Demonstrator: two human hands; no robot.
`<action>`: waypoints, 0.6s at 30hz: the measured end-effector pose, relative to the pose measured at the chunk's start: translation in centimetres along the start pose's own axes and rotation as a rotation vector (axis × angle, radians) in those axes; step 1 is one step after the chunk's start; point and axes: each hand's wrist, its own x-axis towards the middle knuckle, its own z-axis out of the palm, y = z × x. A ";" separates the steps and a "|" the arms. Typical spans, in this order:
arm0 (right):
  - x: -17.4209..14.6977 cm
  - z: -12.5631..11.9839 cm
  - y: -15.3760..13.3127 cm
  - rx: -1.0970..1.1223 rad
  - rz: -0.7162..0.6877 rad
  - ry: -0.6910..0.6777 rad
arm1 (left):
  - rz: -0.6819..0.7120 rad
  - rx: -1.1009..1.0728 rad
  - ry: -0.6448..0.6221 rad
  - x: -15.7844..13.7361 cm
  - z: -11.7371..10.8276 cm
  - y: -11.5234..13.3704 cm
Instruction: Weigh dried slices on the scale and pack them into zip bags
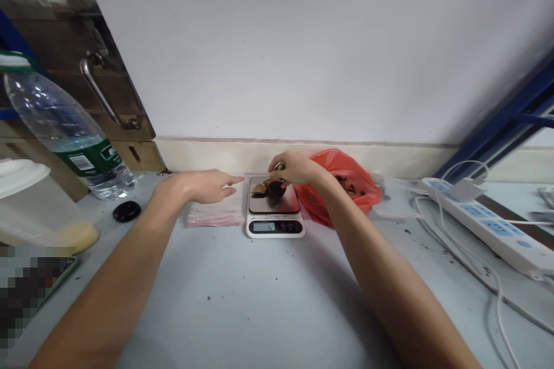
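Seemingly weighing, right hand (295,167) pinches dark-brown flaky pieces (274,189) over white plastic scale (259,206), back-right corner; gentle release needed, left hand (211,186) spread.

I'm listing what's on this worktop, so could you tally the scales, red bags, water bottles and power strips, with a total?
Scale: 1
Red bag: 1
Water bottle: 1
Power strip: 1
Total: 4
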 end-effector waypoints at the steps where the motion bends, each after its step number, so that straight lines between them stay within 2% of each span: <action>1: 0.0 0.0 0.0 0.008 -0.005 0.022 | 0.005 0.004 0.003 0.0 0.0 0.1; 7: -0.3 -0.3 -0.2 0.070 -0.043 0.099 | -0.037 0.000 -0.024 -0.3 -0.2 0.1; 13: -0.7 -0.7 -0.7 0.141 -0.036 0.140 | -0.024 -0.009 -0.005 -0.1 0.0 -0.5; 18: -1.9 -2.5 -0.9 0.245 -0.034 0.193 | -0.026 -0.002 -0.005 0.1 0.2 -1.2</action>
